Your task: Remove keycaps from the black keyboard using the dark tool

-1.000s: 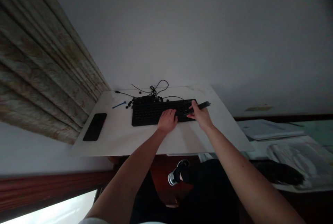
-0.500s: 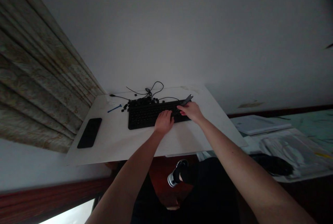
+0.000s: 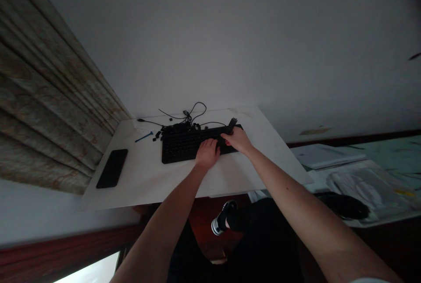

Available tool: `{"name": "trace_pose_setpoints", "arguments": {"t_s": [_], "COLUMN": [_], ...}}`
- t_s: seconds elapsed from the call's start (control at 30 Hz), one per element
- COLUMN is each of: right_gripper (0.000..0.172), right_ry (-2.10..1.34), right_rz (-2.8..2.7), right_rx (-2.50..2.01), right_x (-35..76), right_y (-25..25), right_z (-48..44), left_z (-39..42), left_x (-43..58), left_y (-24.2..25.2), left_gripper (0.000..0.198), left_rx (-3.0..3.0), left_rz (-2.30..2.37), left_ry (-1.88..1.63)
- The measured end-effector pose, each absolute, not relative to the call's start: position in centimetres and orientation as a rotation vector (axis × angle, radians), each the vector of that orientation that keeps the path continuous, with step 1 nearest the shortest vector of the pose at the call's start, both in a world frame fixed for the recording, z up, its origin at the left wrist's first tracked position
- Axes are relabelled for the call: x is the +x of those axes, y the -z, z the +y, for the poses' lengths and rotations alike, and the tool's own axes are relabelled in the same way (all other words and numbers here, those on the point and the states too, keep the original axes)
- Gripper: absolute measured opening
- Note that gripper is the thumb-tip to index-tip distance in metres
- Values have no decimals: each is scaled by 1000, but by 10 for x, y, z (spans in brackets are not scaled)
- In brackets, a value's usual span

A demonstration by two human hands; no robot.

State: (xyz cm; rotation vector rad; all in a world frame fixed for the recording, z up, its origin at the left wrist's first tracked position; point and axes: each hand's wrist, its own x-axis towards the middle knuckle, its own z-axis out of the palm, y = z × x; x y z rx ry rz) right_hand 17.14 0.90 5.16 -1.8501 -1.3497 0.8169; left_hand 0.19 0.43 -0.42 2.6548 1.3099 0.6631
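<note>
A black keyboard (image 3: pixel 184 145) lies on a white table (image 3: pixel 148 178), with a heap of loose black keycaps (image 3: pixel 176 128) along its far edge. My left hand (image 3: pixel 207 153) rests on the keyboard's near right part, fingers curled down onto the keys. My right hand (image 3: pixel 237 139) is at the keyboard's right end, closed around a slim dark tool (image 3: pixel 232 122) whose tip points up and away over the far right corner.
A black phone (image 3: pixel 112 168) lies at the table's left. A thin blue tool (image 3: pixel 144 136) and a tangled black cable (image 3: pixel 190 114) are near the far edge. Curtains hang at left. Papers and plastic sleeves (image 3: pixel 362 182) lie on a lower surface at right.
My right hand has drawn in to the left and turned the tool from lying out to the right to pointing up over the keyboard's far corner. The left hand has stayed on the keys.
</note>
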Motion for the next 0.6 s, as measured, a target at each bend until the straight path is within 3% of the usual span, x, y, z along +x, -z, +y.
{"name": "trace_pose_setpoints", "arguments": {"t_s": [0.6], "right_gripper": [15], "right_ry": [-680], "right_rz": [-1503], "right_rx": [-2019], "right_x": [156], "right_y": [-72], "right_z": [7], "left_z": [5], "left_x": [2], "left_y": [1], "left_gripper": [29], "left_rx": [2670], "left_rz": [1316], "left_ry": [-605]}}
